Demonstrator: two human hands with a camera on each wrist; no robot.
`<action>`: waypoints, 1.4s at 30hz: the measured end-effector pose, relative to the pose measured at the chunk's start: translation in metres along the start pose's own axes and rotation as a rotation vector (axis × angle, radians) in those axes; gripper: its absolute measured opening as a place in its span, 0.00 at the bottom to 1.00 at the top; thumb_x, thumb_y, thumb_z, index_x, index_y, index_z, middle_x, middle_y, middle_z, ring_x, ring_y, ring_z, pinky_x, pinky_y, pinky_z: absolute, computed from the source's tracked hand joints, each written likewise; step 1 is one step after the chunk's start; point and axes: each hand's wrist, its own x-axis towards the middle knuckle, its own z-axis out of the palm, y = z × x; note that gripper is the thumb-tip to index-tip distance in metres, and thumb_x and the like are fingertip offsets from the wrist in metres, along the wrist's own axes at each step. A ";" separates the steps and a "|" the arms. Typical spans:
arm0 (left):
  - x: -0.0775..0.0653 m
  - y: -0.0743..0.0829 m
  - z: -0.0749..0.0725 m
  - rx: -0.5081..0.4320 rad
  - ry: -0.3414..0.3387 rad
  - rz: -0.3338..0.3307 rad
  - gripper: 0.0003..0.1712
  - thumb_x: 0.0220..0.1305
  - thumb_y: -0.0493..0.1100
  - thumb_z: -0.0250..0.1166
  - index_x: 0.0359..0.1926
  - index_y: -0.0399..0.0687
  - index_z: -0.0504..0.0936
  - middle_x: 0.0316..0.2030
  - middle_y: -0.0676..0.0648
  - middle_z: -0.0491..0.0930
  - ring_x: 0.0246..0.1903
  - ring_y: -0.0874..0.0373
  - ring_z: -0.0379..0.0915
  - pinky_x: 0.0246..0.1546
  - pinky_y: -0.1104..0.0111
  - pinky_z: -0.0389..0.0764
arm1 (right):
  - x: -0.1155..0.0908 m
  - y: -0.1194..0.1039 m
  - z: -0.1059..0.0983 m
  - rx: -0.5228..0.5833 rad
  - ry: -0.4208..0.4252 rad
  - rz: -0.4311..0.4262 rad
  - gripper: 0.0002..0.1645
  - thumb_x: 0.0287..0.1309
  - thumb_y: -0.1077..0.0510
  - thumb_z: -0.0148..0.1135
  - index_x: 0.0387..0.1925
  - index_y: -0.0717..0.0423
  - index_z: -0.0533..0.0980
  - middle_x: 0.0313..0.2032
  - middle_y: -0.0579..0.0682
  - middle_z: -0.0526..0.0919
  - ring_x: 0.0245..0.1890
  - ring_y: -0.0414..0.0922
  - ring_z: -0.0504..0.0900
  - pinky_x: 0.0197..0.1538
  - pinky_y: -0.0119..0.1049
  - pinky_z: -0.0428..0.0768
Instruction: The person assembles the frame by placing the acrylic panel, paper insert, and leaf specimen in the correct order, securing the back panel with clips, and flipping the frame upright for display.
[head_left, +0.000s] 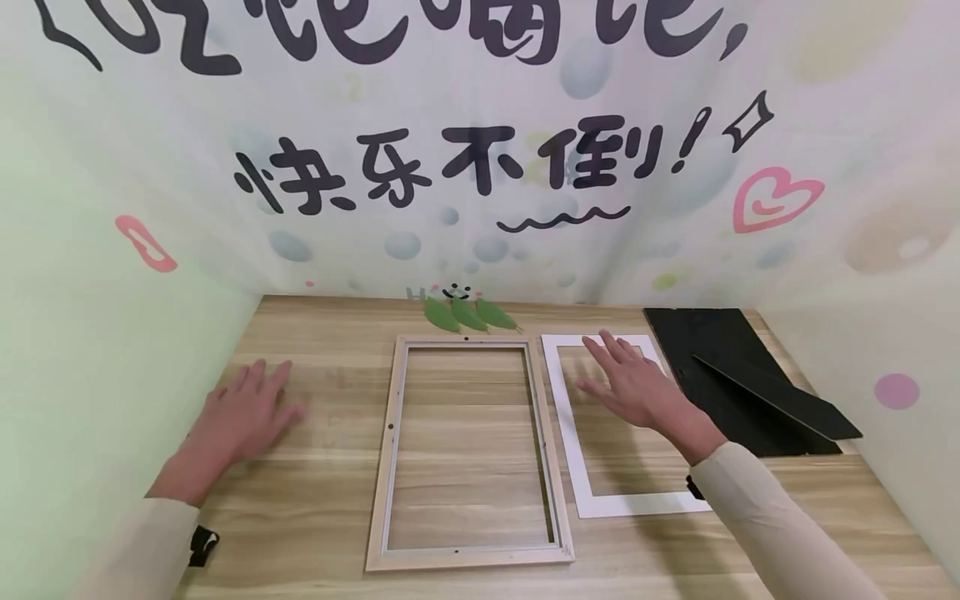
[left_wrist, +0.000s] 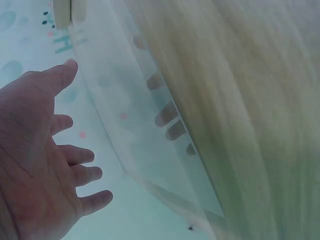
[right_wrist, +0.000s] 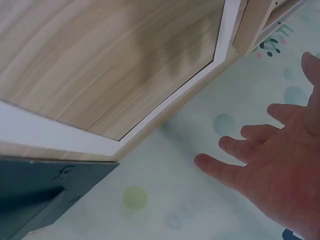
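Plainly, the left hand (head_left: 242, 415) and right hand (head_left: 637, 392) are holding nothing, fingers (left_wrist: 82, 154) spread. A wooden frame (head_left: 472, 558) is lying between them, a white mat (head_left: 637, 505) beneath the right.

The clear sheet (left_wrist: 120, 95) lay flat at left, the wooden frame (head_left: 468, 559) lower centre, the white rectangular mat (head_left: 570, 433) lower right.

The head view is bright, soft shadow crossing the white mat (head_left: 567, 425) and table (head_left: 315, 500); wrist views are dimmer, the left partly blurred.
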 end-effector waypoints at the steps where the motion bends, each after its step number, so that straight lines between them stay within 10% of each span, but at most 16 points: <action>1: 0.001 -0.002 0.000 -0.008 -0.009 -0.006 0.43 0.72 0.63 0.48 0.72 0.35 0.52 0.67 0.21 0.50 0.65 0.23 0.47 0.53 0.28 0.60 | 0.001 -0.001 0.001 0.017 0.002 0.000 0.45 0.69 0.34 0.46 0.76 0.55 0.50 0.74 0.65 0.47 0.69 0.71 0.52 0.65 0.68 0.58; 11: 0.008 -0.027 0.000 -0.060 -0.058 -0.072 0.46 0.71 0.66 0.45 0.71 0.34 0.49 0.64 0.18 0.51 0.62 0.22 0.49 0.46 0.27 0.63 | 0.008 -0.020 0.013 0.226 -0.003 0.010 0.48 0.67 0.29 0.43 0.77 0.49 0.48 0.76 0.60 0.44 0.74 0.62 0.46 0.66 0.62 0.61; 42: 0.018 -0.036 0.007 -0.191 -0.049 -0.212 0.56 0.65 0.67 0.55 0.70 0.23 0.49 0.61 0.17 0.55 0.57 0.21 0.57 0.45 0.30 0.68 | 0.009 -0.047 0.046 0.334 0.013 0.025 0.45 0.65 0.33 0.52 0.75 0.50 0.55 0.73 0.59 0.55 0.72 0.60 0.54 0.67 0.61 0.62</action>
